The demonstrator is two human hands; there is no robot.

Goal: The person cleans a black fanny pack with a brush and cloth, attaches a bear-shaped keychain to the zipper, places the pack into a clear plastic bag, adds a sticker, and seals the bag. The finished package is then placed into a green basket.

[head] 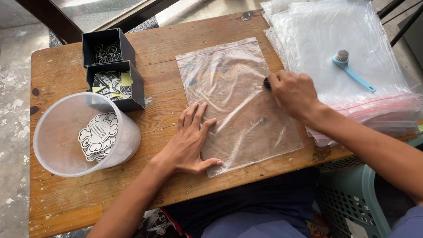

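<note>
The zip bag [240, 103] was clear with a red seal line; the table [66, 198] was brown wood — stained, knotted; two boxes [115, 69] were black; the brush [350, 68] was light blue; the stickers [99, 135] were white, outlined black.

Worn wooden table [66, 202], paint-speckled concrete floor [15, 88], green plastic crate [352, 198], bright daylight
</note>
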